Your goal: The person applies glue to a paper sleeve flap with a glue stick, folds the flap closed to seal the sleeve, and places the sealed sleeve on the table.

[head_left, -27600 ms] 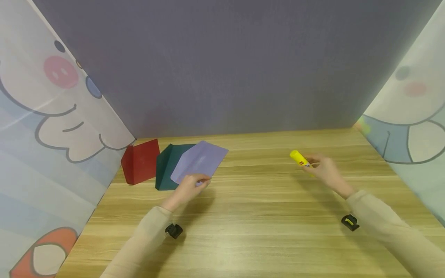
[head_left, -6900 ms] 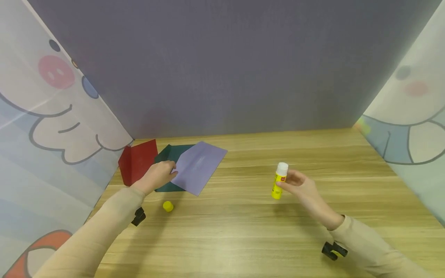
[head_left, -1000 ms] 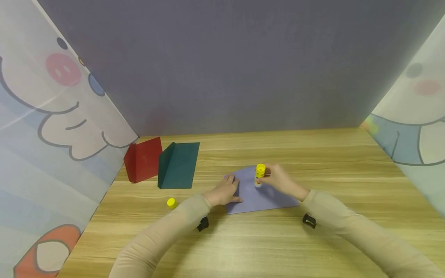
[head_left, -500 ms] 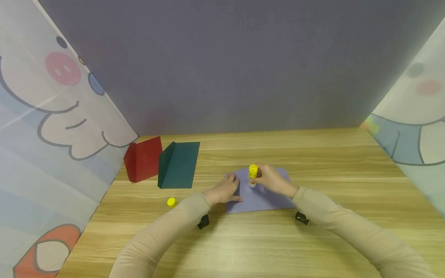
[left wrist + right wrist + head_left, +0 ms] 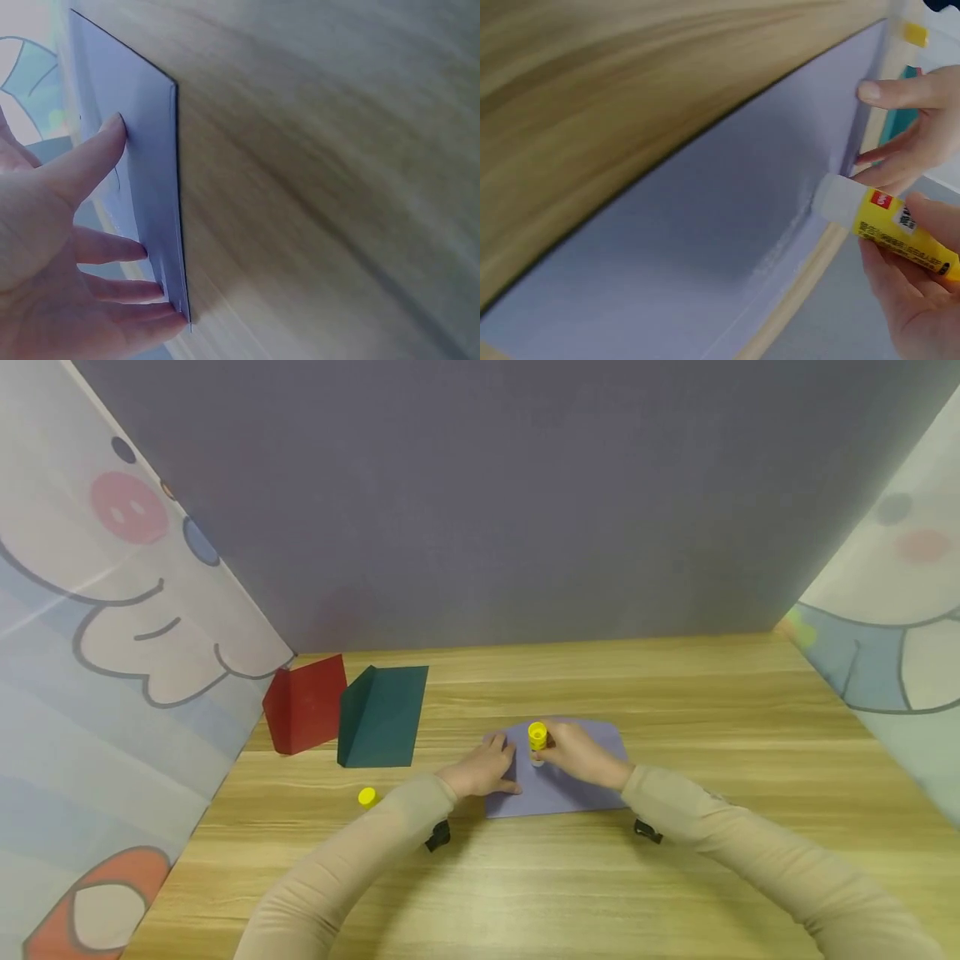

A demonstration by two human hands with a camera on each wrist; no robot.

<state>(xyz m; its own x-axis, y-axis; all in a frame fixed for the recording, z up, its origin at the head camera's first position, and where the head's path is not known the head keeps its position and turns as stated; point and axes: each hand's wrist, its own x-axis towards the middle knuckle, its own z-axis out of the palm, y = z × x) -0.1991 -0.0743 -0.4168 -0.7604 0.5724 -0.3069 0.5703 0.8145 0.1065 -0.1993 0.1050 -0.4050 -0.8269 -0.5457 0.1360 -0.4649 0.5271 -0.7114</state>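
Nearest me, my beige sleeves (image 5: 341,872) reach in over the wood-grain surface (image 5: 510,902), a black wrist device (image 5: 438,836) showing by each cuff. Toward the surface's left edge, just beside my left sleeve, is the yellow cap (image 5: 367,797) (which end of it is up I cannot tell). Around the middle of the surface lies the purple paper (image 5: 566,795). My left hand (image 5: 482,772) rests on its left end, thumb spread away from the fingers. My right hand (image 5: 583,756) pinches the glue stick (image 5: 537,737) between thumb and fingers, yellow base up, white end down against the paper, beside a pale streak (image 5: 774,257). Farther off, toward the far left corner, lie the folded green paper (image 5: 392,718) and, closer to the left edge, the folded red paper (image 5: 317,706). Along the far edge rises a grey panel (image 5: 487,510).
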